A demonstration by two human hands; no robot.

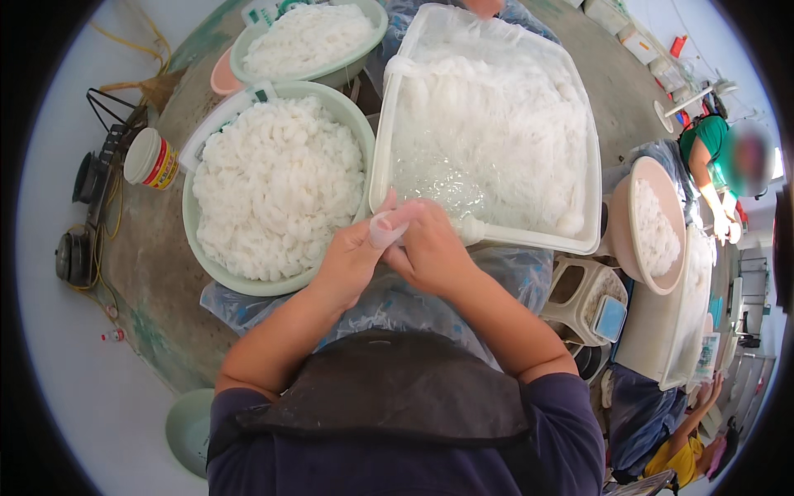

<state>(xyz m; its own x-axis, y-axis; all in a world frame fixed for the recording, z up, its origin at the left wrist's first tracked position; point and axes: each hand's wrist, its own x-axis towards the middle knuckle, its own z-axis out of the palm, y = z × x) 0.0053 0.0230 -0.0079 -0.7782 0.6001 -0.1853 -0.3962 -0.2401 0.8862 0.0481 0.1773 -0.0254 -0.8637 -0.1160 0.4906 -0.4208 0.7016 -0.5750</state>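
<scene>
At my far left, a dark round lidded pot (74, 255) stands by the wall, and to its right a white plastic bucket with a red and yellow label (149, 157) stands on the grey concrete floor (149, 273); nearer me is a pale green bowl-shaped basin (188, 430). Next comes a wide, round, pale green plastic basin (265, 287) heaped with white fluffy fibre tufts (277, 182), and beyond it a second pale green basin (356, 64) is piled with the same stuff. Just at the near gap between the heaped basin and the tray, my left hand (343, 260) has its fingers drawn narrow, holding a small, wet, translucent white piece (385, 230). My right hand (437, 248) meets it from the other side, fingers curled close against the piece; I cannot tell whether they grip it too. Right of the heaped basin sits a large white rectangular plastic tray (538, 239), with clear bubbly water (438, 186) at its near left and matted white fibre (513, 116) over the rest; another person's fingertips (482, 7) show at its far edge. Farther right are a cream plastic stool (589, 285), a round pinkish-beige basin (623, 223) of white tufts, and two co-workers, one in green (707, 136), one in yellow (680, 463).
</scene>
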